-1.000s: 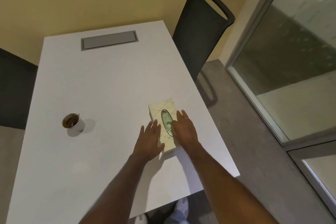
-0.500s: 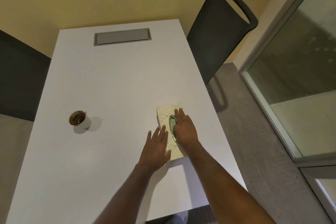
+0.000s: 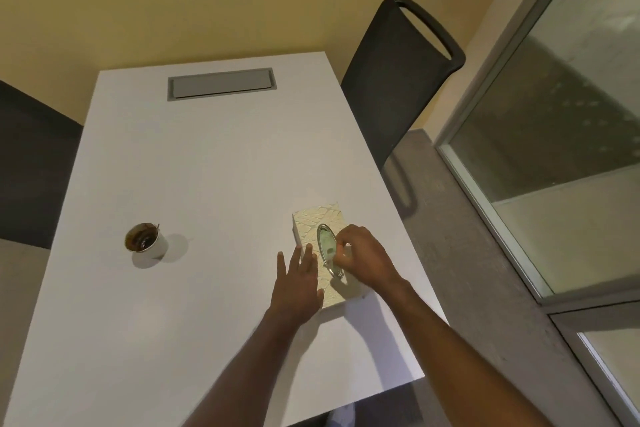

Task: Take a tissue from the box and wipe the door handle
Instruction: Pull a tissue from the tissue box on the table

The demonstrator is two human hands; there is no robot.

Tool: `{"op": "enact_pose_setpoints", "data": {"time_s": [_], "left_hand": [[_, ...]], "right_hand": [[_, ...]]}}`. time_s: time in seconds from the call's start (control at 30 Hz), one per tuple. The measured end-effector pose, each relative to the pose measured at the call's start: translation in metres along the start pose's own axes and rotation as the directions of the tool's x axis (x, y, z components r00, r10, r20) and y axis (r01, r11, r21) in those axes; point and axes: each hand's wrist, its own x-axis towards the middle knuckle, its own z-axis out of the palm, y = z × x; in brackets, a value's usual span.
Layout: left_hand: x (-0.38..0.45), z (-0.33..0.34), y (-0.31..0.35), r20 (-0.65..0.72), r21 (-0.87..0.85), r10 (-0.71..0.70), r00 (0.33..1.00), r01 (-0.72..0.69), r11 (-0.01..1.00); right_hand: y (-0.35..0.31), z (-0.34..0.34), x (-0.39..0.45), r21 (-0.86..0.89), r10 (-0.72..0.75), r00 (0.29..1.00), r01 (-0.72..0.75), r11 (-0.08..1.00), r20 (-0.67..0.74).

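Observation:
A cream tissue box (image 3: 317, 217) with a leaf pattern and an oval opening (image 3: 325, 243) lies near the right edge of the white table (image 3: 214, 163). My left hand (image 3: 298, 282) rests flat against the box's left side, fingers spread. My right hand (image 3: 363, 258) hovers over the opening with fingertips pinched on a bit of pale tissue (image 3: 341, 255) at the slot. No door handle is in view.
A paper cup (image 3: 145, 241) with brown residue stands on the table's left. A grey cable hatch (image 3: 221, 83) is set in the far end. A black chair (image 3: 398, 80) stands at the right side. A glass partition (image 3: 561, 121) lines the right wall.
My right hand went from lying flat on the box top to curling its fingers and pinching at the opening. The left hand stayed at the box's side. The view tilted slightly.

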Motion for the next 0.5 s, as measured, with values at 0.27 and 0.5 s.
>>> {"op": "enact_pose_setpoints", "data": {"time_s": [0.27,0.5], "left_hand": [[0.001,-0.042,-0.024,0.086,-0.197,0.078,0.993,-0.060,0.979],[-0.059,-0.125,-0.005,-0.261,-0.933,0.013,0.965,-0.255,0.254]], "right_hand": [[-0.052,-0.070,-0.055,0.611,0.196,0.968,-0.060,0.790,-0.159],[-0.105,-0.138,-0.124,0.750,0.252,0.902,0.108,0.653,-0.350]]}}
